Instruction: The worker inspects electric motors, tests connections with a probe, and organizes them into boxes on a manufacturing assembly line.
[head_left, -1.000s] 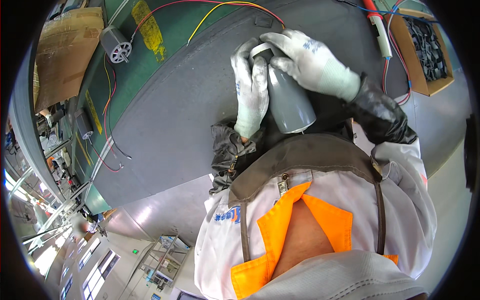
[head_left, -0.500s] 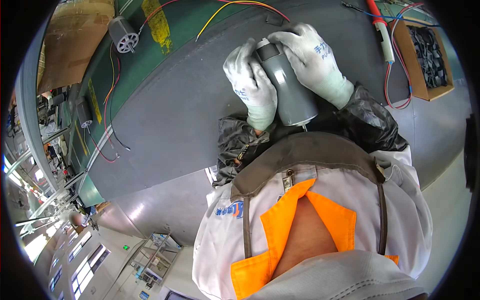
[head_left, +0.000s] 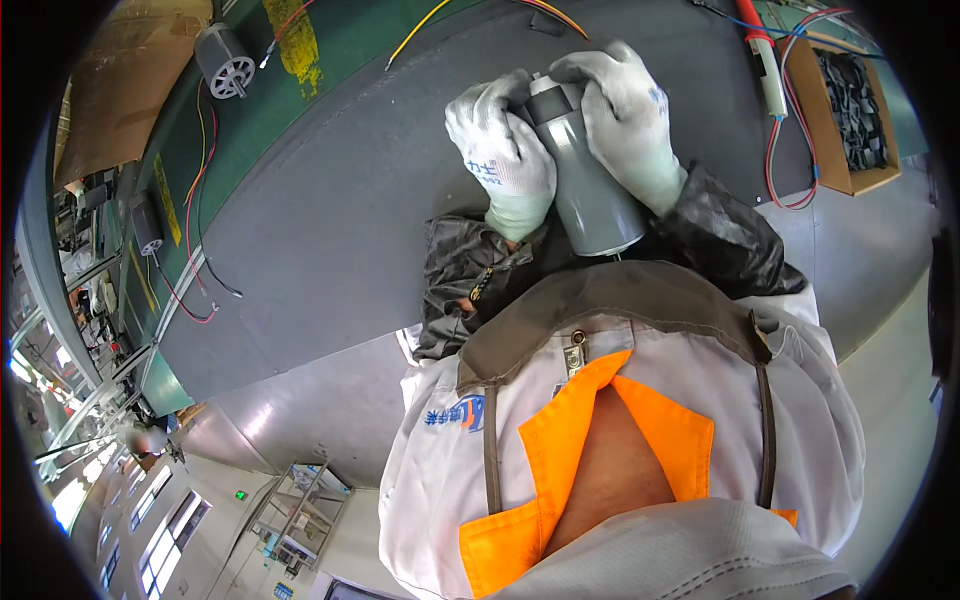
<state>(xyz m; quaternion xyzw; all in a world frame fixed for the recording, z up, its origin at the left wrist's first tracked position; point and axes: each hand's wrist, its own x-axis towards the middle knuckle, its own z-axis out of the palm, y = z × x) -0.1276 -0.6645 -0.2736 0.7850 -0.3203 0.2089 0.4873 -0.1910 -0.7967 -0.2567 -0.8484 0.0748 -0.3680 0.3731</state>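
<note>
A grey cylindrical motor [head_left: 592, 190] lies aslant in front of my body, its thin shaft end toward me. A black band [head_left: 553, 103] wraps its far end, where a pale tip sticks out. My left hand [head_left: 503, 145], in a white glove, is closed against the motor's left side near the band, its fingertips partly hidden. From the other side, my gloved right hand [head_left: 622, 120] grips the motor, the fingers bent over the far end and the thumb side along the casing.
An open cardboard box [head_left: 878, 178] of black parts stands at right, beside a red-and-white handled tool [head_left: 768, 75] with wires. On the green strip at left are two other motors, one upper [head_left: 225, 62] and one lower [head_left: 146, 228], with loose wires. A dark mat [head_left: 330, 230] covers the bench.
Both hands stay on the motor at its banded end. The fingers have shifted a little, and more of the band shows as wrapped round. The surroundings have slid slightly leftward in view.
</note>
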